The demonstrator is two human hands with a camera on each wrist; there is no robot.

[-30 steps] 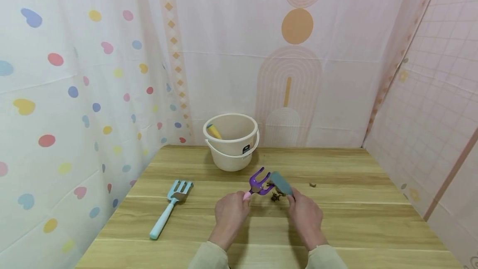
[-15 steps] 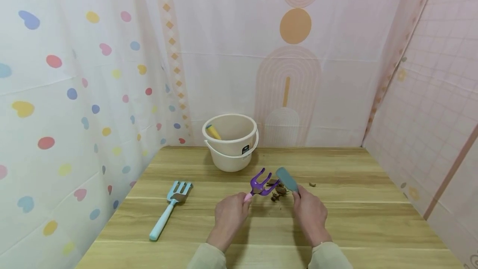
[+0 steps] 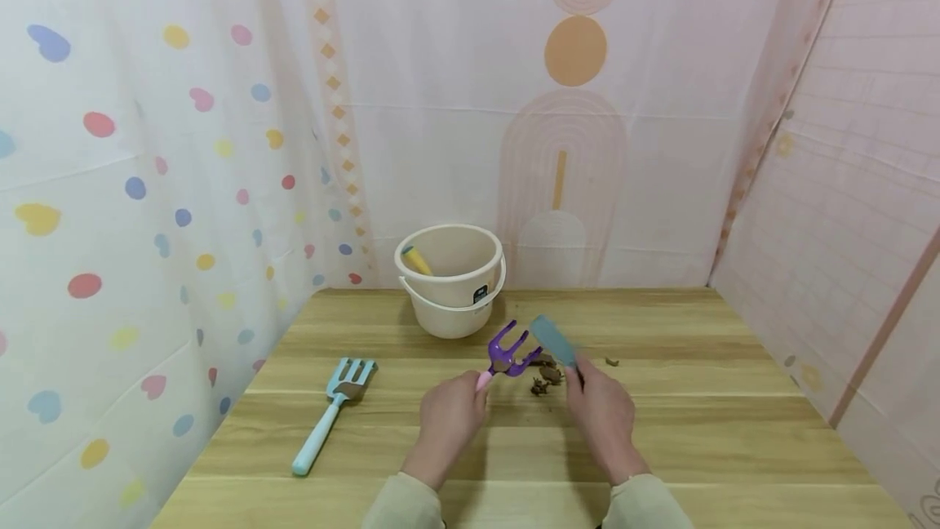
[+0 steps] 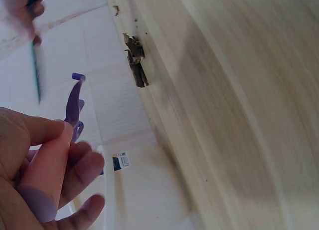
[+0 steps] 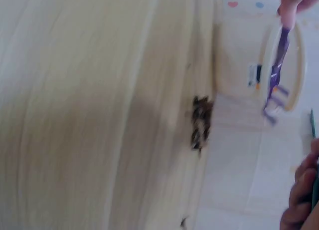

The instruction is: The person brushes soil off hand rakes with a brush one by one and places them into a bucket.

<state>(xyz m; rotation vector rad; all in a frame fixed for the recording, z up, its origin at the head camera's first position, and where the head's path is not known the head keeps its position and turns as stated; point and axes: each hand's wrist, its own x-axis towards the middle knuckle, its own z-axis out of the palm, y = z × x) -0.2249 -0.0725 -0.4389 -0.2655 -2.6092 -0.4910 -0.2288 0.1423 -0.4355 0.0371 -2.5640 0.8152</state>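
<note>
My left hand (image 3: pixel 450 415) grips the pink handle of a purple hand fork (image 3: pixel 503 357), its prongs raised above the table. In the left wrist view, the thumb and fingers wrap that pink handle (image 4: pixel 49 165). My right hand (image 3: pixel 604 411) holds a small teal trowel (image 3: pixel 554 341) with a flat, round-ended blade, slightly blurred. The blade tilts toward the fork's prongs, with a small gap between them. Under the two tools lies a small pile of dry brown leaf bits (image 3: pixel 549 374), also seen in the right wrist view as a dark clump (image 5: pixel 201 121).
Behind the tools stands a cream bucket (image 3: pixel 455 304) with a yellow handle (image 3: pixel 417 260) sticking up inside. A light blue hand fork (image 3: pixel 334 415) lies at the left. One stray brown bit (image 3: pixel 612 362) sits right of the pile. Patterned curtains (image 3: pixel 411 145) enclose the wooden table (image 3: pixel 705 431).
The trowel was low over the leaf bits beside the fork, swung right, then came back left and a little higher. The purple fork has shifted only slightly. The pile looks about the same.
</note>
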